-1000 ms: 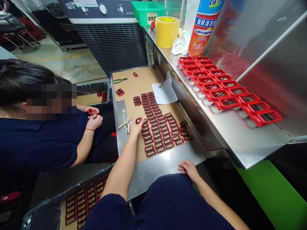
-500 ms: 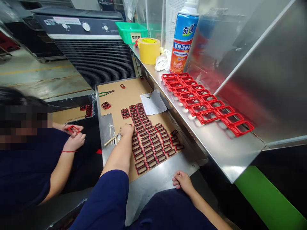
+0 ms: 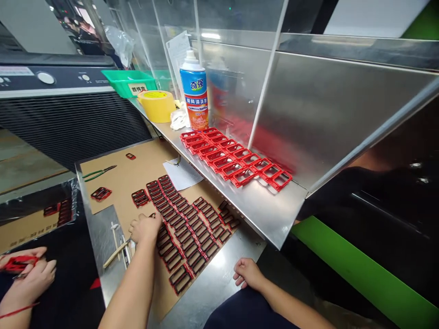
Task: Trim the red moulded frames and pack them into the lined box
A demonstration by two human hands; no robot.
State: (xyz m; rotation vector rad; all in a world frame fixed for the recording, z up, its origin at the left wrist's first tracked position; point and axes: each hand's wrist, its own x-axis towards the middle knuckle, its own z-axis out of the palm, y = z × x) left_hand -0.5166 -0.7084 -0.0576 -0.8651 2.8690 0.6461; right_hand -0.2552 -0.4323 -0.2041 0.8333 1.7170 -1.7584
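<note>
My left hand [image 3: 146, 227] rests curled on the cardboard sheet [image 3: 137, 176], at the left edge of the rows of small red-and-black frames [image 3: 187, 228]. Its fingers are closed; a frame edge shows at the fingertips, but what they hold is hidden. My right hand [image 3: 247, 274] lies loosely curled on my lap by the steel table edge [image 3: 209, 292], holding nothing. Bright red frames [image 3: 236, 160] lie in two rows on the raised steel shelf [image 3: 267, 212].
A co-worker's hands [image 3: 27, 274] at the lower left hold a red frame. Green-handled pliers [image 3: 98, 172], a paper slip [image 3: 181, 173] and sticks [image 3: 116, 249] lie on the table. A spray can [image 3: 194, 98], yellow tape roll [image 3: 157, 105] and green bin [image 3: 128, 82] stand on the shelf.
The view has swung up and right. My left hand lowered the frame it held onto the left column of frames and stays there. My right hand has not moved.
</note>
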